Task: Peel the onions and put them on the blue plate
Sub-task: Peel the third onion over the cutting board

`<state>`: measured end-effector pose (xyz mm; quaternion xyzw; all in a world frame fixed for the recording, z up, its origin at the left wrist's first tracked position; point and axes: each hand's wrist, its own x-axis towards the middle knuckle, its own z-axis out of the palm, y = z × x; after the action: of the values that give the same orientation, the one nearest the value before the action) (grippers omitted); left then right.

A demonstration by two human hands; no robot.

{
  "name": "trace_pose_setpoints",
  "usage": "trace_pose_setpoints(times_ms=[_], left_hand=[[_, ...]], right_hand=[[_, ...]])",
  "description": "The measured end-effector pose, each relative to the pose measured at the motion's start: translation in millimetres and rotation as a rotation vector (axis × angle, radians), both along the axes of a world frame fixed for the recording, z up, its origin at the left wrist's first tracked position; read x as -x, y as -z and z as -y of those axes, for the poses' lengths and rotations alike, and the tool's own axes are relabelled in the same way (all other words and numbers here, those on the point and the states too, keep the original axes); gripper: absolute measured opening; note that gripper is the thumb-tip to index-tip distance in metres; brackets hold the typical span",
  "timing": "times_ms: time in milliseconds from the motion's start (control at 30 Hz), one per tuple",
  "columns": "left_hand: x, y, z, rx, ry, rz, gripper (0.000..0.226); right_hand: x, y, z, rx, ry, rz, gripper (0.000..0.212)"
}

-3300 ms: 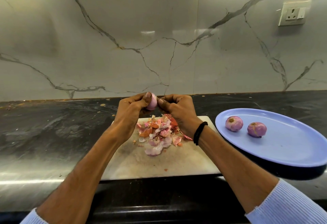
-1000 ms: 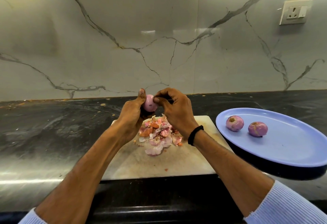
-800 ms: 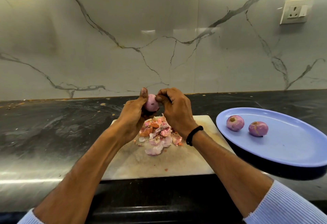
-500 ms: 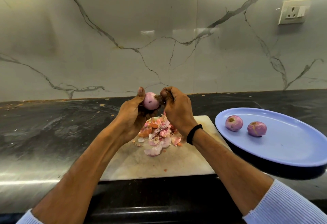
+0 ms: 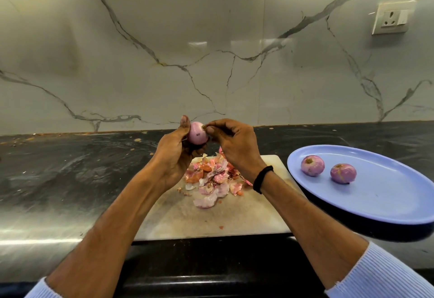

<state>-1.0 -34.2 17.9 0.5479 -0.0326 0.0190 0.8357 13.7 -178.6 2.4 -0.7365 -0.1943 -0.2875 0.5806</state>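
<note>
My left hand grips a small pink onion, held up above the far end of the chopping board. The thumb and forefinger of my right hand pinch the brown root end at the onion's upper right. Under both hands, a heap of pink and orange onion skins lies on the board. To the right sits the blue plate, with two peeled onions on it, one to the left and one to the right.
The board lies on a dark stone counter that runs left and right, with a marble wall behind. A wall socket is at the upper right. The plate's near rim overhangs the counter's front edge area.
Both hands have lifted the onion higher above the board and turned it. My right fingers have shifted from the onion's side to its root end. The plate and its onions have not moved.
</note>
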Motion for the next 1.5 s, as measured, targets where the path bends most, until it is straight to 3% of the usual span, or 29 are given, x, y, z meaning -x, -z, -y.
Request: trace_pose_setpoints(times_ms=[167,467,633,767,967,1200,1367,1500], left_hand=[[1,2,3,-0.037,0.027,0.012,0.045],[8,-1,5,-0.09,0.108,0.063,0.045],[11,-1,8,-0.089,0.165,0.067,0.044],[7,-1,5,-0.05,0.053,0.035,0.04],[-1,0,-1,-0.051,-0.02,0.022,0.041],[-4,2,-1,-0.052,0.015,0.031,0.05],[-3,0,1,-0.035,-0.007,0.0,0.054],[-2,-1,0,-0.013,-0.039,-0.011,0.038]], right_hand=[[-1,0,1,-0.094,0.006,-0.08,0.008],[4,2,0,0.188,0.22,0.011,0.014],[1,-2,3,0.16,0.261,-0.05,0.015],[3,-1,9,0.194,0.276,-0.016,0.032],[5,1,2,0.213,0.228,0.206,0.016],[5,2,-2,0.234,0.216,0.291,0.014],[5,0,3,0.21,0.302,0.243,0.009],[7,-1,5,0.225,0.272,0.18,0.02]])
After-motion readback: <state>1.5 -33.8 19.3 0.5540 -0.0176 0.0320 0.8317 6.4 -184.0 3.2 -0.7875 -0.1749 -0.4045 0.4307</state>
